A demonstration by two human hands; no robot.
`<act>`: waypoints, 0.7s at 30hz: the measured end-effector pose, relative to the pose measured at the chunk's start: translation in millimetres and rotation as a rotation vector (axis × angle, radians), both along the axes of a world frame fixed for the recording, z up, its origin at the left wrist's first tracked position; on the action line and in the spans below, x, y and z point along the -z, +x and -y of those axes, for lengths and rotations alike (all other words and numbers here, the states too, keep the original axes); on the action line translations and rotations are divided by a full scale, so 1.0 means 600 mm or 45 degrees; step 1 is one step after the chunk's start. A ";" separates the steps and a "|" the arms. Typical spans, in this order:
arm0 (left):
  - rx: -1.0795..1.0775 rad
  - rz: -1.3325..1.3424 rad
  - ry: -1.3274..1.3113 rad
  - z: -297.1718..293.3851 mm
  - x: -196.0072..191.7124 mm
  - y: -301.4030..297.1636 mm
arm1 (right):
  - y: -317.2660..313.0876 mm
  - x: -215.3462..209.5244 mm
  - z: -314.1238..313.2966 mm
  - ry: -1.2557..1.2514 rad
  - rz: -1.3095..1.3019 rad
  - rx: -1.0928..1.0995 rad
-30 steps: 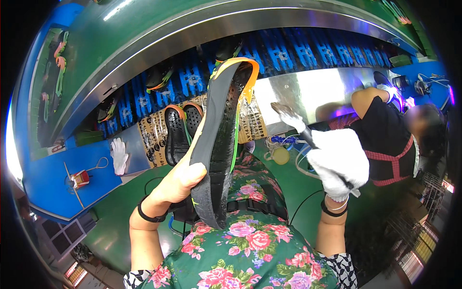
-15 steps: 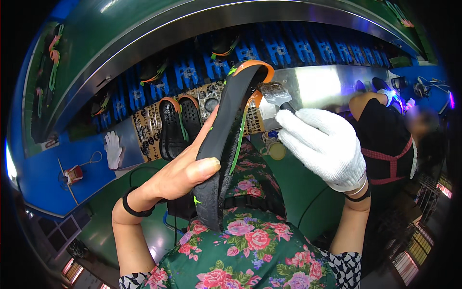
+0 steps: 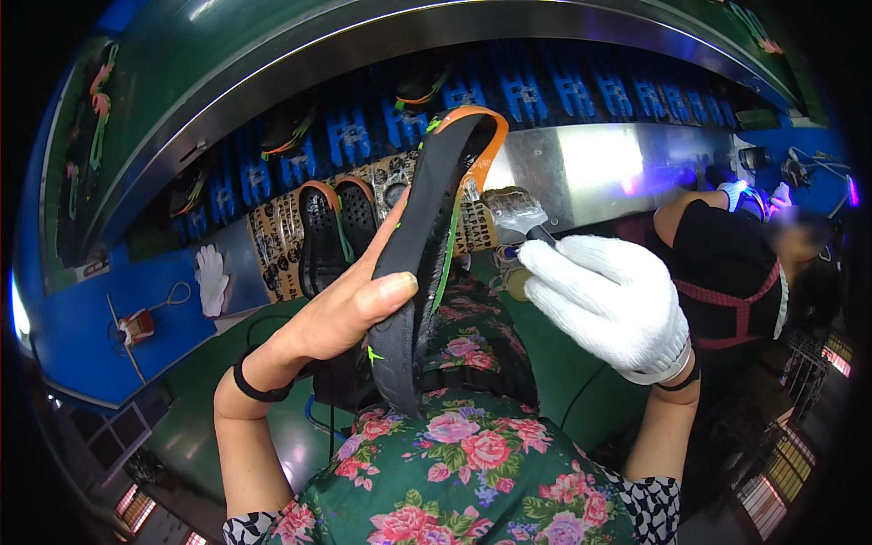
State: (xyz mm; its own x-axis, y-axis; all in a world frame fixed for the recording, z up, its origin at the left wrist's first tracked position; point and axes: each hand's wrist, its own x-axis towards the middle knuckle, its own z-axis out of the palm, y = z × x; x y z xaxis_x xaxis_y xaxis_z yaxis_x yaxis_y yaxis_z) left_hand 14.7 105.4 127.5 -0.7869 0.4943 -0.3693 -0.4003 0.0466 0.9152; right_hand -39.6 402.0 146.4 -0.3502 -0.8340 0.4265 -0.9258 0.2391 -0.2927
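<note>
My left hand (image 3: 350,304) is bare and closed around a black shoe sole (image 3: 427,263), thumb pressed across its near face and the other fingers wrapped behind it, so the sole stands nearly upright in front of me, a little tilted, with its orange-edged end (image 3: 481,136) pointing far and its narrow end down toward my lap. A thin green stripe (image 3: 443,272) runs along the right edge of the sole. My right hand (image 3: 613,304) wears a white glove and is curled shut around the dark handle of a small brush (image 3: 520,213); the bristles sit just right of the sole's upper part, very close to it, though I cannot tell whether they touch. A black band (image 3: 250,386) circles my left wrist, and my flowered apron (image 3: 472,472) fills the near middle. Beyond the sole, on the left, a pair of black soles with orange rims (image 3: 336,232) lies on a patterned mat (image 3: 272,245), and farther left a white glove (image 3: 212,277) rests on the blue tabletop (image 3: 91,327). A belt with blue holders (image 3: 545,95) curves across the far side, some of them carrying dark soles. On the right, well apart from my hands, another person in a black top (image 3: 727,272) leans over the bench with a gloved hand (image 3: 731,193) stretched out.
</note>
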 end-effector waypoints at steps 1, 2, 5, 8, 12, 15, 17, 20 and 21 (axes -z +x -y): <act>0.011 -0.003 0.008 -0.001 -0.002 -0.003 | 0.001 -0.003 -0.001 0.008 -0.003 0.011; -0.057 0.020 -0.033 -0.002 -0.006 -0.004 | 0.002 -0.005 -0.003 -0.034 0.011 0.067; -0.272 0.220 -0.049 -0.009 -0.020 0.021 | 0.005 -0.005 -0.015 -0.172 0.013 0.197; -0.644 0.547 0.415 0.017 0.011 0.035 | 0.011 -0.008 -0.007 -0.589 0.172 0.330; 0.027 0.436 1.288 0.046 0.042 -0.002 | 0.044 0.057 -0.018 -0.881 0.166 0.892; -0.122 0.553 1.691 0.057 0.044 0.010 | 0.052 0.102 -0.010 -1.807 0.983 0.646; -0.157 0.480 1.877 0.050 0.038 0.021 | 0.063 0.116 -0.010 -1.903 1.247 0.669; -0.069 0.351 2.052 0.059 0.039 0.026 | 0.071 0.158 -0.002 -1.893 1.495 0.714; -0.026 0.317 2.064 0.064 0.042 0.025 | 0.075 0.164 0.004 -1.875 1.534 0.722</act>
